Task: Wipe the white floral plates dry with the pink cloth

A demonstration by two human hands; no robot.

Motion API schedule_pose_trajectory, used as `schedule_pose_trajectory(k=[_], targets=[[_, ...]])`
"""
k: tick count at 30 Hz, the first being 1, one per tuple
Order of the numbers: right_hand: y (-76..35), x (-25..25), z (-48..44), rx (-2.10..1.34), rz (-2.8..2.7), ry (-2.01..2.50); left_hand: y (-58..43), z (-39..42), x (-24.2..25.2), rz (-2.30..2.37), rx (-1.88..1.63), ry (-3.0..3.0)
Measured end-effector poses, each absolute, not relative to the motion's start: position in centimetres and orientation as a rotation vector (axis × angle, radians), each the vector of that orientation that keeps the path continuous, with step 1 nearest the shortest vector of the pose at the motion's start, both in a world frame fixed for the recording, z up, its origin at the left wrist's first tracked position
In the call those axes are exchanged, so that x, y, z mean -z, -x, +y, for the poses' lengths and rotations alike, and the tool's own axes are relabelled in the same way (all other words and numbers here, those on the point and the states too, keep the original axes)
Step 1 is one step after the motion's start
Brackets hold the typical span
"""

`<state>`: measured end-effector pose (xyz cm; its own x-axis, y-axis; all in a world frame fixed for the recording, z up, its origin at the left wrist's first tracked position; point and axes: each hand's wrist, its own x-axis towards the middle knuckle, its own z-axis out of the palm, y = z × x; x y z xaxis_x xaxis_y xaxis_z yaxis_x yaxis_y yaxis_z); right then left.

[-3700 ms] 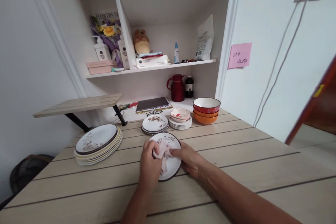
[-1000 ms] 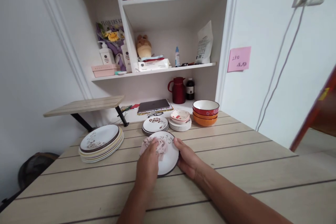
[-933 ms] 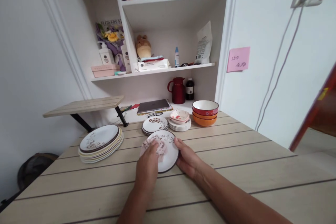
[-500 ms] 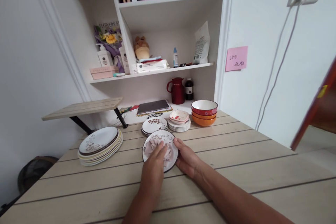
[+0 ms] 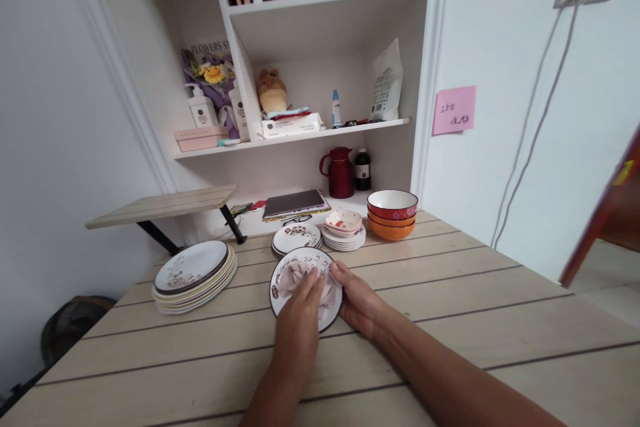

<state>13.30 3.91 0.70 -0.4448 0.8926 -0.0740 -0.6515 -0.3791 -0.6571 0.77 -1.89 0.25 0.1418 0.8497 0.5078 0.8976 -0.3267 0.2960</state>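
Cloth (image 5: pixel 295 275) lies bunched on a dark-rimmed plate (image 5: pixel 316 259) as a person's left hand (image 5: pixel 301 313) holds it against the face, fingers close together, while the right hand (image 5: pixel 361 301) grips the edge, thumb in front, its other fingers largely hidden behind. The plate is just in front of a small plate stack (image 5: pixel 297 237), over the worktop (image 5: pixel 460 320); whether the two touch cannot be told. Wiping appears to be the step in hand; the next move calls for a steady edge grip and even pressure.
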Motion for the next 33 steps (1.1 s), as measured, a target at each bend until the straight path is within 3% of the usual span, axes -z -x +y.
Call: schedule_pose_trajectory(k=[19,27,33], targets=[[-13.6,-0.7,3.6,-2.003,-0.918,0.544,-0.4,-1.9,-1.5,-1.874,0.930,2.198],[-12.9,-0.6,3.6,-1.901,-0.747,0.641,0.2,-2.0,-1.8,-2.169,0.593,1.930],[-12.6,-0.7,4.0,-1.845,-0.501,0.618,-0.4,-2.4,-1.5,-2.141,0.402,1.933]])
